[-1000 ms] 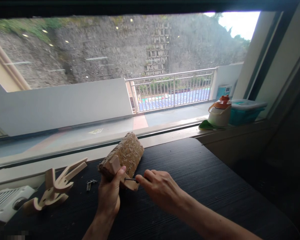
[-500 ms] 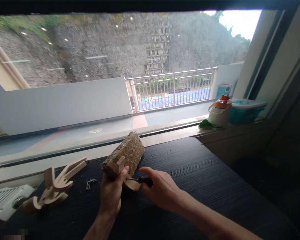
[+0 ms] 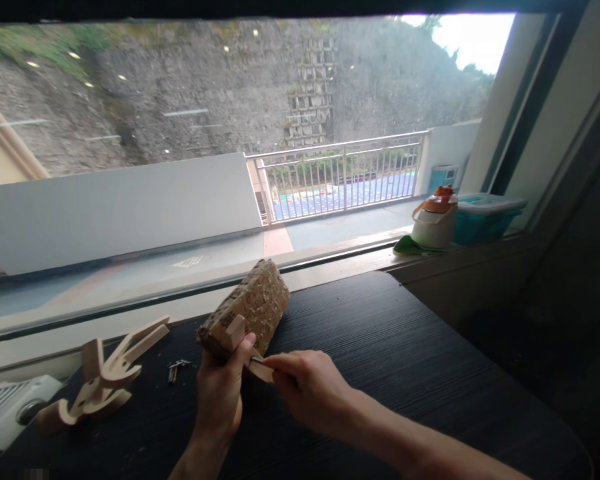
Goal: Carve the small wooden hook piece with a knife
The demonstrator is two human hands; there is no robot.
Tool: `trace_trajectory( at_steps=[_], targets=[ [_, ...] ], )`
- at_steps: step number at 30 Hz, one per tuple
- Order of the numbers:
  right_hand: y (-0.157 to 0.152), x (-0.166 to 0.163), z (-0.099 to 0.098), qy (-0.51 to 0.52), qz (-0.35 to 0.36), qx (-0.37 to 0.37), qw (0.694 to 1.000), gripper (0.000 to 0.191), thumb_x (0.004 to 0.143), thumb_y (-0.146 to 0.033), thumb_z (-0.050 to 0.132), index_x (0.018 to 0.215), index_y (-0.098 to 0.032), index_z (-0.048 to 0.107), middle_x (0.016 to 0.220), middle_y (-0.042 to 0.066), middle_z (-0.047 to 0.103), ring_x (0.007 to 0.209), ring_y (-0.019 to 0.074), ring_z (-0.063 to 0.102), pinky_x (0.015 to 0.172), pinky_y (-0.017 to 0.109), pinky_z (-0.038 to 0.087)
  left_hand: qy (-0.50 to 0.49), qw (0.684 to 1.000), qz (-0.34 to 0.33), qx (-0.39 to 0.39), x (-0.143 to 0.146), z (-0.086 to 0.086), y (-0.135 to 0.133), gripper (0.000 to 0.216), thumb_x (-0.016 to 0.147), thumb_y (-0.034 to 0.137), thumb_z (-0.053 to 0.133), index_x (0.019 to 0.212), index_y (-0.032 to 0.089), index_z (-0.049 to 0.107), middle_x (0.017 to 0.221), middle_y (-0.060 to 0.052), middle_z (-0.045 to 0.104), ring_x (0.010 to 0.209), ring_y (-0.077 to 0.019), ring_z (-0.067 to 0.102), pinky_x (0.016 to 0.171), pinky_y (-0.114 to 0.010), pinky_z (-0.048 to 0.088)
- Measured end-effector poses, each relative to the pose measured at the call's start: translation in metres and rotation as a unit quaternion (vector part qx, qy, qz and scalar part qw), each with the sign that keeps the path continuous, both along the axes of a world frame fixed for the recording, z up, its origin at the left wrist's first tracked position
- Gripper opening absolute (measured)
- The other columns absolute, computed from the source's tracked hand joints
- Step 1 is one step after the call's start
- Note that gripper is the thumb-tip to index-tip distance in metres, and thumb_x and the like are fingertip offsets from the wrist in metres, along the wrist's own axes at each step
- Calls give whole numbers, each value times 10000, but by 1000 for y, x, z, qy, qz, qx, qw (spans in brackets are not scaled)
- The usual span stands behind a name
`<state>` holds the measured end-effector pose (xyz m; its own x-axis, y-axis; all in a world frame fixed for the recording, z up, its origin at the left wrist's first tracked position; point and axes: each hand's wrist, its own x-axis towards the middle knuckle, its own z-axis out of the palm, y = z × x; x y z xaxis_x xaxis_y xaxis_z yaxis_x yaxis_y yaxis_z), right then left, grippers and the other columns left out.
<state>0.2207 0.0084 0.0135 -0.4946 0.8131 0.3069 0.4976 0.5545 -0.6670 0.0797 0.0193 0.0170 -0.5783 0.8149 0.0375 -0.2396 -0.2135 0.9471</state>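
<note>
A rough brown wooden block (image 3: 253, 308) lies on the dark table (image 3: 390, 347), with a pale wooden piece (image 3: 233, 330) set against its near end. My left hand (image 3: 220, 393) is closed around that near end, thumb pressed on the pale piece. My right hand (image 3: 310, 390) is closed on a small screwdriver (image 3: 258, 361), whose metal tip points left into the pale wood beside my left thumb. The handle is hidden inside my fingers.
Pale wooden cut-out parts (image 3: 105, 377) lie at the table's left, with a few loose screws (image 3: 176, 369) beside them. A white device (image 3: 7, 410) sits at the far left edge. A white jug with an orange lid (image 3: 435, 220) and a teal box (image 3: 485, 217) stand on the windowsill.
My right hand has shifted left and closed over the screwdriver, hiding the black handle seen half a second ago. The left hand and block have barely moved.
</note>
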Motion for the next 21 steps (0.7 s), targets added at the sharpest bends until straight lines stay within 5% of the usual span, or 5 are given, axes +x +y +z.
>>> trace_trajectory(
  at_steps=[4, 9, 13, 18, 21],
  targets=[
    [5, -3, 5, 154, -8, -284, 946, 335, 826, -239, 448, 1063, -119, 652, 652, 8, 578, 511, 71, 416, 474, 196, 308, 22, 1000, -8, 16, 0, -1, -1, 419, 603, 178, 773, 1001, 215, 647, 972, 2, 691, 915, -169, 633, 872, -304, 468],
    [0, 0, 2, -6, -40, 2, 999, 272, 840, -246, 441, 1022, -216, 641, 791, 20, 622, 596, 100, 526, 568, 220, 371, 24, 1000, 1, 13, 0, -6, 3, 408, 595, 185, 780, 984, 201, 659, 955, -8, 696, 882, -173, 641, 845, -305, 479],
    [-5, 3, 3, -176, -30, 185, 967, 244, 865, -234, 419, 1053, -232, 575, 835, 31, 611, 550, 107, 540, 496, 222, 341, -7, 1000, -9, -2, 2, -7, 3, 425, 589, 178, 781, 994, 212, 656, 948, 7, 692, 846, -154, 639, 834, -291, 476],
    [-5, 1, 1, -179, -31, 200, 963, 241, 842, -206, 442, 1032, -198, 592, 796, 42, 615, 536, 110, 531, 478, 225, 321, -17, 1000, -16, -11, 6, -4, 1, 433, 598, 155, 766, 1010, 217, 648, 934, 6, 695, 838, -153, 642, 817, -282, 480],
    [-2, -2, -2, -63, -46, 109, 991, 239, 833, -221, 440, 933, -193, 656, 768, 38, 626, 572, 105, 528, 528, 221, 340, 20, 1000, 0, 4, 8, -3, 0, 425, 588, 173, 772, 992, 209, 647, 940, 5, 693, 872, -166, 640, 843, -294, 473]
  ],
)
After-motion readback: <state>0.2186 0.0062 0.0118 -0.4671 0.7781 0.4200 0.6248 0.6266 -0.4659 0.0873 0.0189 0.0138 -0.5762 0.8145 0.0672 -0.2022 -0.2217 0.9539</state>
